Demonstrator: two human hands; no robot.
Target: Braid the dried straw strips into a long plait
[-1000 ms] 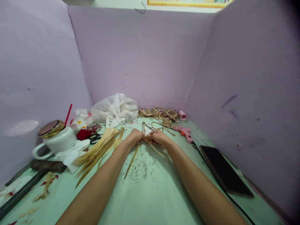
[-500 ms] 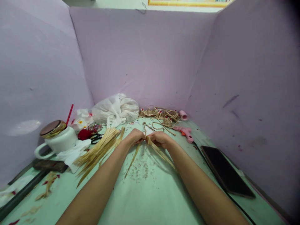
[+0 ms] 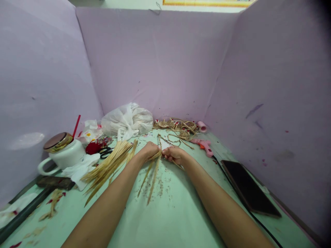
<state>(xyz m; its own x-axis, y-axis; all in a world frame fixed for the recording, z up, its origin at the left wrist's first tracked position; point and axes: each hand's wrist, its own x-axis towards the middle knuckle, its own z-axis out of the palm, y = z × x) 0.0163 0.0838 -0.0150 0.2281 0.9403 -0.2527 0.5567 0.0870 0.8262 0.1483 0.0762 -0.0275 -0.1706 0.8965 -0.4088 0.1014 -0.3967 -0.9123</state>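
Observation:
Both hands meet at the middle of the green table, fingers closed around strips of dried straw-like fibre (image 3: 154,175). My left hand (image 3: 150,150) pinches the strips from the left, with one band folded over toward it. My right hand (image 3: 173,153) grips from the right, thumb and fingertips close to the left ones, and a thin strip passes beneath it. Two loose ends trail toward me below the hands. Beyond the fingers a braided cord (image 3: 159,139) of the same fibre runs out and loops on the table. What lies inside the fingers is partly hidden.
Left stand a bundle of fibre strips (image 3: 113,162), scissors (image 3: 105,152), a white mug (image 3: 68,155) and a hammer (image 3: 55,182). A plastic bag (image 3: 128,120) and braided cords (image 3: 181,127) lie at the back. Right are a pink glue gun (image 3: 204,146) and a dark tablet (image 3: 249,187).
The broad strip that trailed right under my right hand has swung left; a strip end now hangs near the middle and a band folds toward my left hand. My right fingers have curled in more.

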